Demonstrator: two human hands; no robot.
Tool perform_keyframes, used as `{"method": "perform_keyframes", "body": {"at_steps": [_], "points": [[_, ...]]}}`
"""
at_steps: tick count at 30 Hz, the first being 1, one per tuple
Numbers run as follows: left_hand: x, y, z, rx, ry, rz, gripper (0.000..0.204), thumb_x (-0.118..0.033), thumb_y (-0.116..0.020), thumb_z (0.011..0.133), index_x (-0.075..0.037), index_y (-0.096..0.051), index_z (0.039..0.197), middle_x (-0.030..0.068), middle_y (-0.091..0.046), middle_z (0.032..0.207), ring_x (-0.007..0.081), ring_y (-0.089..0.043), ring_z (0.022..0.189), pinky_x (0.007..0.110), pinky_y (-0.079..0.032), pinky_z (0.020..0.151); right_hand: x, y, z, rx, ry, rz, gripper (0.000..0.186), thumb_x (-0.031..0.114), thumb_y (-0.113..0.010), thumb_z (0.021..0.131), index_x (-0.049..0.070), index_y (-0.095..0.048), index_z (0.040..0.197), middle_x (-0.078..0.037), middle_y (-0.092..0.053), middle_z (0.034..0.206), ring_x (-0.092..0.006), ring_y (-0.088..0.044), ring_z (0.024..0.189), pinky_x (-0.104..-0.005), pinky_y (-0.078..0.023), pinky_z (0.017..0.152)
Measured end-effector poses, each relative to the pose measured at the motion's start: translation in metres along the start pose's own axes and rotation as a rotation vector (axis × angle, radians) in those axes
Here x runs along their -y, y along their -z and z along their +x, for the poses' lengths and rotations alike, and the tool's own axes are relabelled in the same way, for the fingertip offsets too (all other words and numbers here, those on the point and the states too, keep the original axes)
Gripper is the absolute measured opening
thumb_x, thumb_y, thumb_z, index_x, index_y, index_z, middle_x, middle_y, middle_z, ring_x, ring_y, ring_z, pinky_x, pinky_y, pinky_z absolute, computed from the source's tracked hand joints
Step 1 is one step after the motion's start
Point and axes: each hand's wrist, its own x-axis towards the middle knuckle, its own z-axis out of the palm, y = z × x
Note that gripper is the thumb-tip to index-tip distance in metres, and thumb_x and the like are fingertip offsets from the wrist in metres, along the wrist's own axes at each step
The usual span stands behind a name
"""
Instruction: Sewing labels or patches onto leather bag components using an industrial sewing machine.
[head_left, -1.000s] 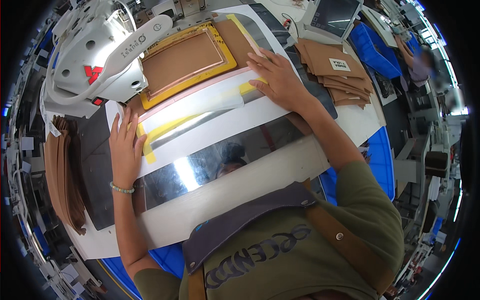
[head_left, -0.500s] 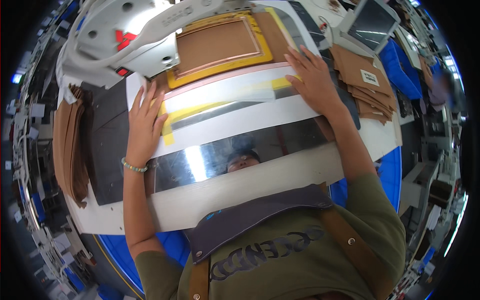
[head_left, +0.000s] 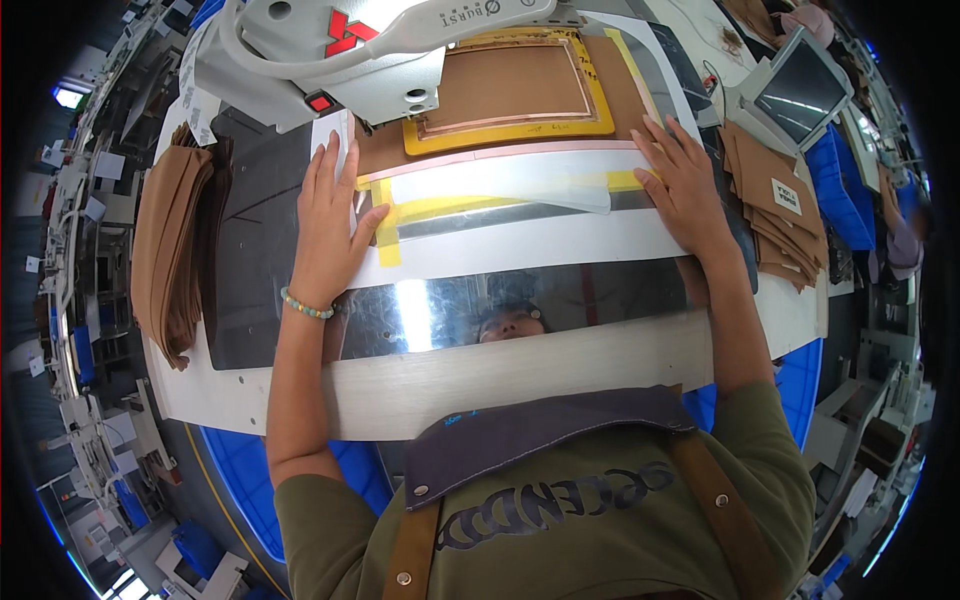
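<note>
My left hand [head_left: 332,225], with a beaded bracelet on its wrist, lies flat on the left end of a white sheet [head_left: 540,236], fingers stretched out, thumb by a strip of yellow tape [head_left: 387,235]. On the sheet's right end rests my right hand [head_left: 685,190], fingers spread, beside a brown board [head_left: 630,85]. Neither hand grips anything. Between and beyond them, a yellow frame [head_left: 555,131] lies on brown sheet material, a copper-coloured rectangle [head_left: 590,90] inside it. A pink strip [head_left: 500,155] runs along the near edge of the brown board.
A white machine head [head_left: 370,85] overhangs the frame at the far left. Brown pieces stand stacked at left [head_left: 170,260]; more brown pieces [head_left: 770,200] lie at right, near a screen [head_left: 805,90] and a blue bin [head_left: 840,185]. A shiny metal plate [head_left: 600,300] lies nearest me.
The whole view has shifted, so the table and machine appear further right. Both hands stay flat on the sheet, in about the same places on it.
</note>
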Motion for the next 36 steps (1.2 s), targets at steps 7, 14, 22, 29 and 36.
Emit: {"method": "perform_keyframes", "body": {"at_steps": [7,14,22,29,36], "points": [[0.009,0.003,-0.004,0.151,-0.030,0.175,0.059,-0.032,-0.070,0.101,-0.014,-0.059,0.156,0.0158,-0.041,0.171,0.0421,-0.029,0.160,0.053,-0.028,0.127,0.001,0.001,0.001,-0.014,0.017,0.020,0.050,0.037,-0.057,0.110,0.014,-0.060,0.155,-0.010,-0.049,0.166,-0.0342,-0.034,0.159,-0.0516,-0.026,0.128],[0.018,0.001,-0.005,0.126,-0.096,0.120,0.054,-0.026,-0.064,0.105,-0.014,-0.057,0.157,0.0152,-0.042,0.171,0.0438,-0.032,0.159,0.053,-0.026,0.128,0.004,-0.002,0.000,-0.036,0.022,0.002,0.052,0.036,-0.059,0.108,0.011,-0.059,0.154,-0.010,-0.049,0.166,-0.0343,-0.036,0.158,-0.0500,-0.028,0.127],[0.030,-0.003,-0.003,0.175,-0.121,0.099,0.054,-0.030,-0.055,0.111,-0.010,-0.052,0.161,0.0174,-0.041,0.171,0.0397,-0.035,0.159,0.052,-0.026,0.128,-0.076,0.077,-0.013,-0.386,-0.183,0.035,0.033,0.029,-0.069,0.102,0.008,-0.077,0.127,-0.011,-0.074,0.133,-0.0301,-0.066,0.127,-0.0420,-0.052,0.106],[0.028,-0.002,-0.002,0.137,-0.145,0.067,0.053,-0.031,-0.054,0.112,-0.009,-0.052,0.160,0.0175,-0.041,0.172,0.0394,-0.035,0.159,0.051,-0.026,0.128,-0.197,0.113,-0.065,0.160,-0.558,0.146,0.021,0.021,-0.073,0.096,0.010,-0.079,0.113,-0.006,-0.078,0.106,-0.0232,-0.072,0.099,-0.0366,-0.055,0.087],[0.023,0.016,-0.001,0.178,-0.153,0.059,0.059,-0.017,-0.066,0.102,-0.008,-0.052,0.159,0.0202,-0.042,0.170,0.0421,-0.036,0.157,0.052,-0.027,0.129,-0.201,0.114,-0.047,0.171,-0.346,0.426,0.008,0.016,-0.071,0.102,0.009,-0.067,0.101,0.004,-0.062,0.090,-0.0059,-0.057,0.087,-0.0259,-0.047,0.079]]}}
